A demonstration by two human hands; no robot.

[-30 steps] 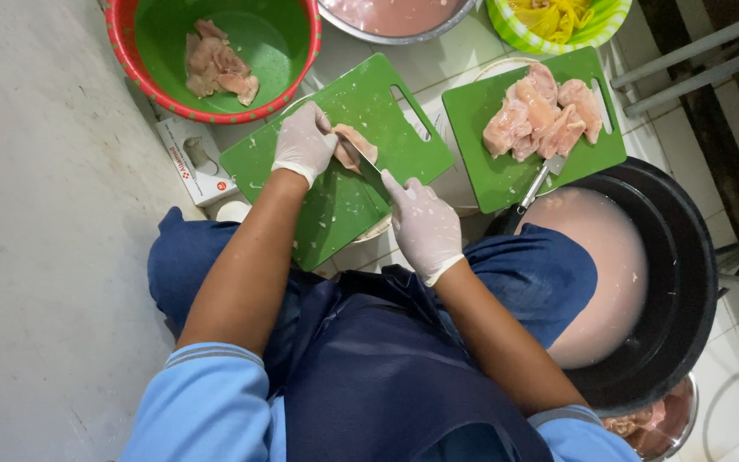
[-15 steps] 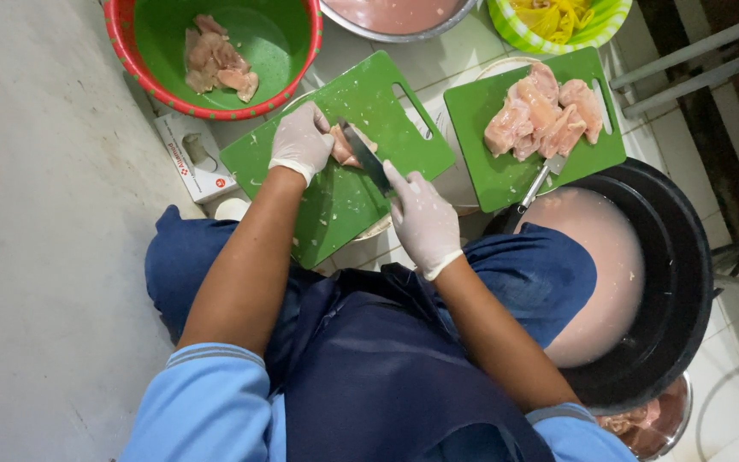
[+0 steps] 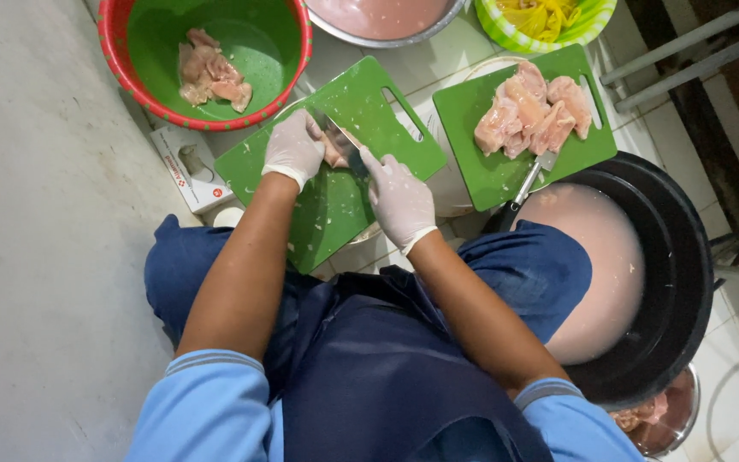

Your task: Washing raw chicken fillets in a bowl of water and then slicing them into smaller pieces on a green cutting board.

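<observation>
Both my hands wear white gloves over a green cutting board (image 3: 387, 120). My left hand (image 3: 293, 147) presses down on a small piece of raw chicken (image 3: 333, 152), which is mostly hidden under the fingers. My right hand (image 3: 399, 199) grips the handle of a knife (image 3: 344, 139), its blade lying against the chicken beside my left fingers. To the right, a second green cutting board (image 3: 481, 175) carries a pile of raw chicken pieces (image 3: 532, 115) and a second knife (image 3: 530, 180).
A red basin with a green inner bowl (image 3: 258, 43) holds several chicken pieces at top left. A big black tub (image 3: 669, 257) of pinkish water stands at the right. A metal bowl (image 3: 378, 21) and a green-striped bowl (image 3: 549, 17) stand along the top. A small box (image 3: 190, 167) lies by the left board.
The knife blade has slid up and left across the chicken, and my right hand has followed it closer to the left hand. My left hand stays pressed on the piece.
</observation>
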